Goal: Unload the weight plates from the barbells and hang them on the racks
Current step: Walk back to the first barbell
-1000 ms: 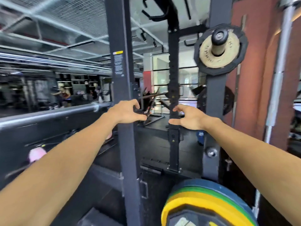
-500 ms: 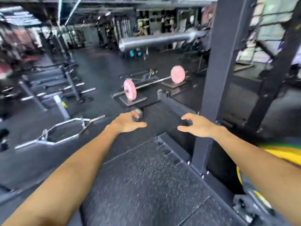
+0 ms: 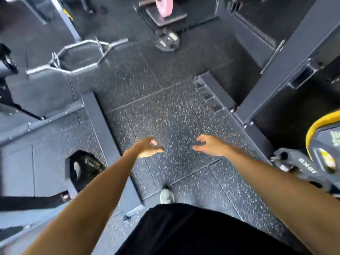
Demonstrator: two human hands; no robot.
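I look down at speckled black rubber flooring. My left hand (image 3: 148,148) and my right hand (image 3: 209,147) hang in front of me above the floor, fingers loosely curled, holding nothing. A small black weight plate (image 3: 167,41) lies flat on the floor far ahead. Beyond it a pink plate (image 3: 163,6) sits on a barbell at the top edge. At the right edge stand plates on a rack: a yellow-rimmed plate (image 3: 320,124) and a grey 10 kg plate (image 3: 301,165).
A chrome hex bar (image 3: 77,57) lies on the floor at the upper left. A dark rack upright (image 3: 287,67) rises on the right, and a low frame beam (image 3: 103,126) runs on the left. My shoe (image 3: 166,196) and black shorts show below.
My view has swung from the rack's upper pegs down to the floor. Both hands stayed out front, empty, and now hang lower over the rubber tiles.
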